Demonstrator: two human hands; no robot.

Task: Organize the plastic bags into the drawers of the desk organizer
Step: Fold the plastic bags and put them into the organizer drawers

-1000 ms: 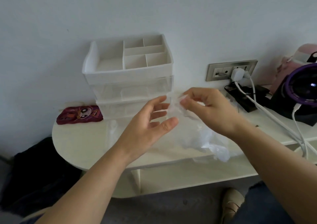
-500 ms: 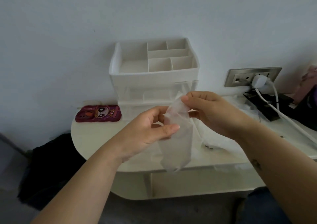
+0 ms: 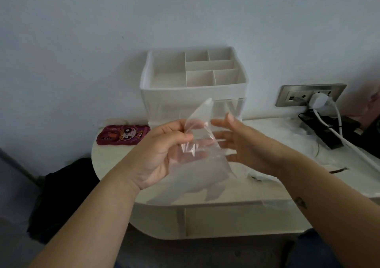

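Note:
A clear plastic bag (image 3: 202, 148) hangs in the air in front of the white desk organizer (image 3: 193, 92), which stands against the wall with open top compartments and clear drawers below. My left hand (image 3: 164, 154) pinches the bag's upper left part between thumb and fingers. Behind the bag, my right hand (image 3: 246, 146) has its fingers spread flat and touches the bag's right side. More clear plastic bags (image 3: 308, 144) lie crumpled on the white desk (image 3: 115, 161) to the right.
A dark red cartoon-printed pouch (image 3: 123, 134) lies left of the organizer. A wall socket (image 3: 310, 94) with a white plug and cable (image 3: 337, 132), plus black items, fill the right side. A dark bundle (image 3: 61, 195) sits on the floor at the left.
The bag passed from my right hand's pinch to my left hand's pinch and was lifted and spread. My right hand opened flat behind it. The view shifted left and closer.

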